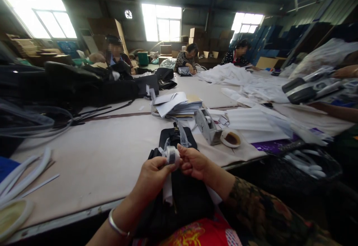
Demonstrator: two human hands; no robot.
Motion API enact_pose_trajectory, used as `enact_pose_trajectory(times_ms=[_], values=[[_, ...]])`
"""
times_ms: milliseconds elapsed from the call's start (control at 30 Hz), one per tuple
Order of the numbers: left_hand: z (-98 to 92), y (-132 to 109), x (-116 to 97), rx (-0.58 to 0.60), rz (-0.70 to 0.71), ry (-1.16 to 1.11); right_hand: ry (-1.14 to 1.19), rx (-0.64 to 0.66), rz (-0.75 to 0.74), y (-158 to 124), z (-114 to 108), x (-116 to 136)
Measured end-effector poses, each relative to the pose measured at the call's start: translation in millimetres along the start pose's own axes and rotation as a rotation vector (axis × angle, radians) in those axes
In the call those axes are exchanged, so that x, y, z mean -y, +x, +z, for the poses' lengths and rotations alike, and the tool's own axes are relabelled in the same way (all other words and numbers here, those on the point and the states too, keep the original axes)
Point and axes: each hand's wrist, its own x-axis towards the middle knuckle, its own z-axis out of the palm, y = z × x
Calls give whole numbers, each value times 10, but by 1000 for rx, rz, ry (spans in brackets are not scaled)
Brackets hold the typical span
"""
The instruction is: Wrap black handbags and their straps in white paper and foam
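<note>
A black bag (190,197) lies in front of me, reaching from my lap onto the table's edge. Its top end carries a strap with a metal buckle (175,129) and some clear plastic wrap (184,136). Over the bag, my left hand (153,173) is closed, thumb and fingers pinching a small bundle in whitish wrapping (172,155) with a dark patch showing. My right hand (195,162) grips the same bundle's right edge between thumb and curled fingers. Below it hangs a white strip (167,190) against the bag.
Beyond the bag stand a stack of papers (181,106), a grey tape dispenser (207,126) and a tape roll (231,138). Black bags (106,85) pile up at left; white sheets (237,76) lie at right. Several people work around the table (84,152).
</note>
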Motion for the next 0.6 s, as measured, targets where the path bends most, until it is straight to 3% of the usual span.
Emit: enact_pose_trajectory(times_ms=[100,267,400,600], values=[[77,-57,54,-35,142,281,75,-45,83,91,30,-16],[-17,-88,95,17,200,500,35,-61,1,106,16,-102],[-221,-88,163,-119,57,519,-11,-94,-73,95,-14,-112],[-255,-207,307,-10,-193,595,64,-80,-87,93,-70,-154]])
